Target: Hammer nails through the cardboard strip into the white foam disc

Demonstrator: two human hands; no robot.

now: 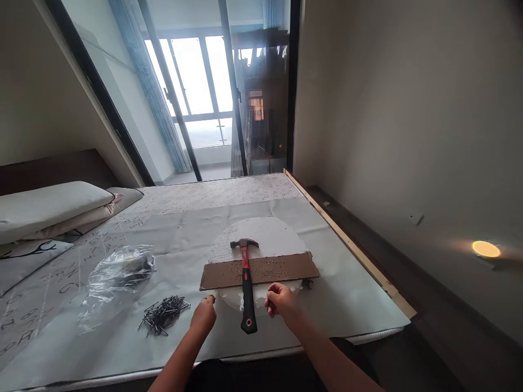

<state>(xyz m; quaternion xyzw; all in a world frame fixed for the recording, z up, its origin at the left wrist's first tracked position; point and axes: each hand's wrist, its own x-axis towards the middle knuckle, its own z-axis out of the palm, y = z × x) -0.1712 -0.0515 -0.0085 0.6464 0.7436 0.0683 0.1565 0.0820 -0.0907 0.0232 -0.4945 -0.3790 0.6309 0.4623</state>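
A claw hammer [247,283] with a black and red handle lies across a brown strip of board [281,270] dotted with small holes or nail marks. Its head points away from me, over a round white foam-like disc [261,234] beneath the strip. My left hand [204,314] is closed left of the handle, near the strip's lower left corner. Right of the handle, my right hand [281,301] is closed in a pinch over the disc's near edge. What either hand holds, if anything, is hidden. A pile of dark nails [163,314] lies left of my left hand.
A clear plastic bag [120,272] with dark contents rests behind the nails. The pale sheet [180,234] covers a bed edged by a wooden rail [347,239] on the right. Folded bedding [53,209] is at the left. Beyond are glass sliding doors.
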